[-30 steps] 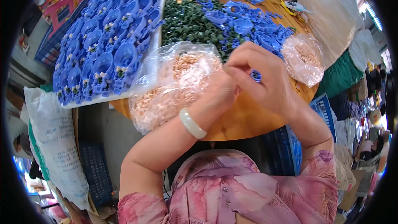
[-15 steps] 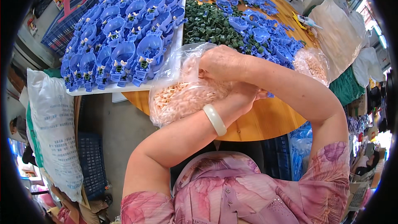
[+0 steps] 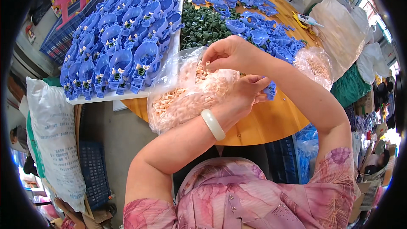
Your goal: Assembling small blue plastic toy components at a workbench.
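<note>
My left hand [image 3: 242, 93], below a white bangle [image 3: 213, 124], is closed on a blue plastic part [image 3: 271, 90], mostly hidden behind the fingers. Above it, my right hand [image 3: 235, 54] pinches a small cream-coloured plastic piece [image 3: 208, 63] between thumb and fingertips. Under both hands lies an open clear plastic bag [image 3: 163, 116], filled with many such pieces [image 3: 168, 101]. Left of the bag, a white board [image 3: 127, 96] bears rows of blue animal-shaped parts [image 3: 121, 59] with green and cream pieces fitted on them.
Small dark green parts [image 3: 203, 27] are heaped beyond the bag on the round wooden table [image 3: 250, 127]. Loose blue parts [image 3: 259, 37] lie farther right, near a second bag of pieces [image 3: 313, 65] and a white-and-yellow tool [image 3: 308, 19]. A white sack [image 3: 55, 140] stands at left.
My right hand has come up out of the bag's mouth, now with a small cream piece in its fingertips. The left hand has turned slightly, showing more of the blue part.
</note>
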{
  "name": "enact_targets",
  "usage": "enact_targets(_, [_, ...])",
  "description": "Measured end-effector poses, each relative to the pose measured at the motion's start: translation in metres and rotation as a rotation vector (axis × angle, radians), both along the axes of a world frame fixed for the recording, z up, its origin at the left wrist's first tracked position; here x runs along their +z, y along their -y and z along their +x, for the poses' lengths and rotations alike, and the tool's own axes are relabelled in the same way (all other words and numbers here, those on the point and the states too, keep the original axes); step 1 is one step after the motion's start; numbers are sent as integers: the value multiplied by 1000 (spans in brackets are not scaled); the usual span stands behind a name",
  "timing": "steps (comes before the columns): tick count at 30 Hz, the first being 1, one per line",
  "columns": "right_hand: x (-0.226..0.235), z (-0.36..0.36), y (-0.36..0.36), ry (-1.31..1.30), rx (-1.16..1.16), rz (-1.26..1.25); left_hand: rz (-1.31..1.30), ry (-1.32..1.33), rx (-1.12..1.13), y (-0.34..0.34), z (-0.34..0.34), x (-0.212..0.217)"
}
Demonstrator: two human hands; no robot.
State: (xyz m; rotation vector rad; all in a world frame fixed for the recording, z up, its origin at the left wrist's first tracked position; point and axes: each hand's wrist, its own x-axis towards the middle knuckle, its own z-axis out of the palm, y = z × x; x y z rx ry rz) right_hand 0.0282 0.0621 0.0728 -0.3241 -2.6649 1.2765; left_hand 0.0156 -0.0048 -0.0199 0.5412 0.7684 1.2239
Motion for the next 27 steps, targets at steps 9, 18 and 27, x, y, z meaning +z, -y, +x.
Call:
enact_targets(9, [23, 60, 10, -34, -225, -293, 180, 157, 142, 15, -1, 22])
enact_targets(18, [10, 124, 3, -345, -329, -305, 153, 242, -39, 6, -7, 13])
enact_targets(27, [7, 142, 17, -453, -364, 351, 244, 275, -21, 8, -7, 15])
